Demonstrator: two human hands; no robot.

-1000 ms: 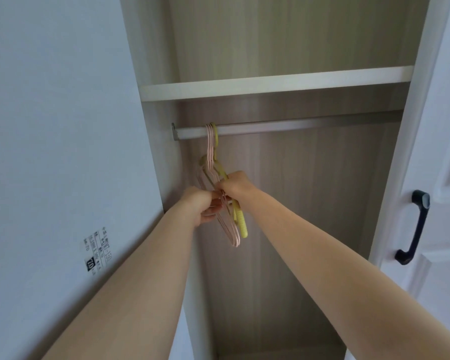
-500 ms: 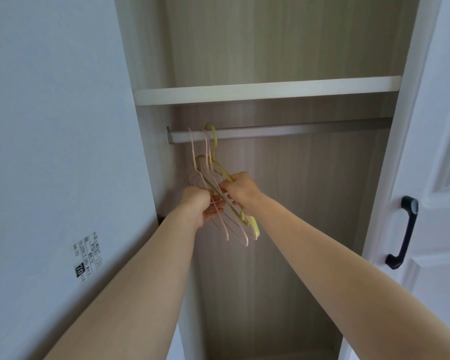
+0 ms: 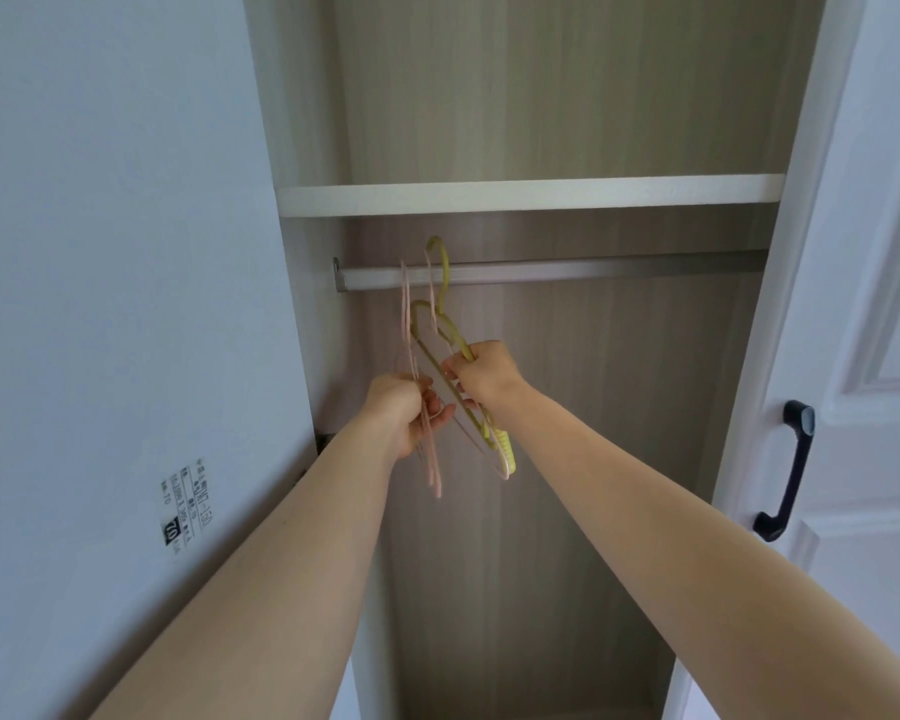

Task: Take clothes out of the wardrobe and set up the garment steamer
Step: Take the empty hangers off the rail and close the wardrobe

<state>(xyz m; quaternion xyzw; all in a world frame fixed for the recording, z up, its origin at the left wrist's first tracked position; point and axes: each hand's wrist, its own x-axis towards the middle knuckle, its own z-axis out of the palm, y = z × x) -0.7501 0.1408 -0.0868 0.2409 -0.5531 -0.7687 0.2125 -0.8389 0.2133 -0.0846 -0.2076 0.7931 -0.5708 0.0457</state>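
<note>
Head: since a half-second ago we have pulled the hangers apart, pink ones leftward | our left hand curls its fingers round the pink hangers | our right hand pinches the yellow hangers | one yellow hook sits over the rail, under the shelf | door handle at right.

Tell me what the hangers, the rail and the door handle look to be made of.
Yellow hanger: likely plastic; thick moulded body, uniform matte colour, ribbed end.
Pink hangers: thin and smooth, perhaps plastic or coated wire; cannot tell which.
Rail: metal by its look; silver-grey, brushed sheen, bracket at the left end.
Door handle: matte black, probably painted metal, though plastic is possible.
</note>
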